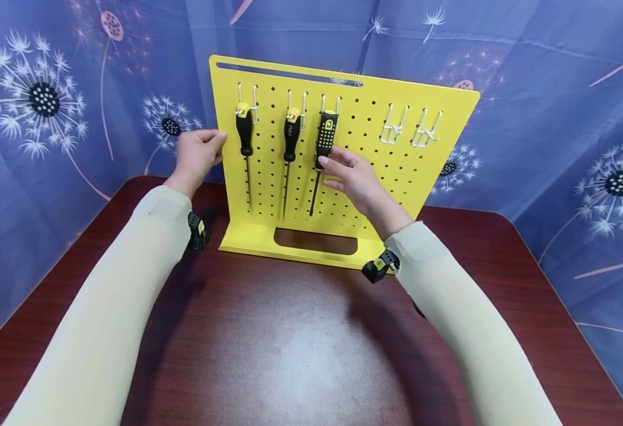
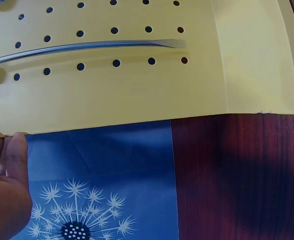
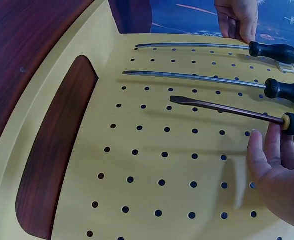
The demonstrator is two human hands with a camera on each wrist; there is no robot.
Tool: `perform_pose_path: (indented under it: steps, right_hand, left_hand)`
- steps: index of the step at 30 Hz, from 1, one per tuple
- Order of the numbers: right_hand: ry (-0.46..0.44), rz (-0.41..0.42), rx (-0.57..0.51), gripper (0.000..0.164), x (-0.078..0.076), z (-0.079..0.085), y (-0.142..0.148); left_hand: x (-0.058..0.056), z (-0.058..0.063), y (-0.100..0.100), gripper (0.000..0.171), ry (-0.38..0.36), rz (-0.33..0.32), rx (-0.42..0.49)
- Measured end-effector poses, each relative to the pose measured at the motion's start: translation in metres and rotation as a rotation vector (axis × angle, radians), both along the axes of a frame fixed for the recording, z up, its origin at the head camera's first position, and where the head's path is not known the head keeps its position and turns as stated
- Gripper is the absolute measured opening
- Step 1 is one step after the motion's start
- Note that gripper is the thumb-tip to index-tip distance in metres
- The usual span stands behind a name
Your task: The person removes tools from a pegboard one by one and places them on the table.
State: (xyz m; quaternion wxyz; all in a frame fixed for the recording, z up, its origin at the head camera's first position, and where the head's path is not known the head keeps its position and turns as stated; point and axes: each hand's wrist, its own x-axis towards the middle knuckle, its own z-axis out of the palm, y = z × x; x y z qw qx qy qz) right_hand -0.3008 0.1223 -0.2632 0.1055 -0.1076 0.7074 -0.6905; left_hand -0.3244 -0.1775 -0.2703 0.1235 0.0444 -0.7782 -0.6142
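Observation:
A yellow pegboard [image 1: 375, 148] stands on the table, and my left hand [image 1: 196, 155] pinches its left edge between thumb and fingers. Three screwdrivers with black handles are lined up at its hooks: the left screwdriver [image 1: 244, 130], the middle screwdriver [image 1: 291, 135] and the right screwdriver [image 1: 326, 133]. My right hand [image 1: 361, 183] holds the lower end of the right one's handle with its fingertips. That handle has yellow dots, and its shaft stands off the board in the right wrist view. Its upper end covers part of its hook.
Two white wire hooks [image 1: 391, 131] at the board's upper right hold nothing. The board's foot has a long cutout [image 1: 315, 241]. A dark red wooden table [image 1: 268, 331] lies beneath, with a blue dandelion-print curtain [image 1: 300, 29] behind it.

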Motion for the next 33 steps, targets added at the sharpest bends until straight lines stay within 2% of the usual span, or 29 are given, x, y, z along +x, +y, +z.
perform_pose_path:
  steps: [8,22,33]
  right_hand:
    - [-0.002,-0.015,-0.007,0.043,0.001,-0.001,-0.002]
    - [-0.014,-0.040,-0.060,0.041,0.007,0.000,-0.005]
    - [-0.002,-0.034,-0.028,0.040,0.015,0.004,-0.004]
  left_hand:
    - [0.002,0.001,0.000,0.021,-0.012,0.010,-0.008]
    - [0.002,0.002,0.000,0.019,-0.024,0.012,-0.002]
    - [-0.001,0.001,0.000,0.019,-0.019,0.006,0.004]
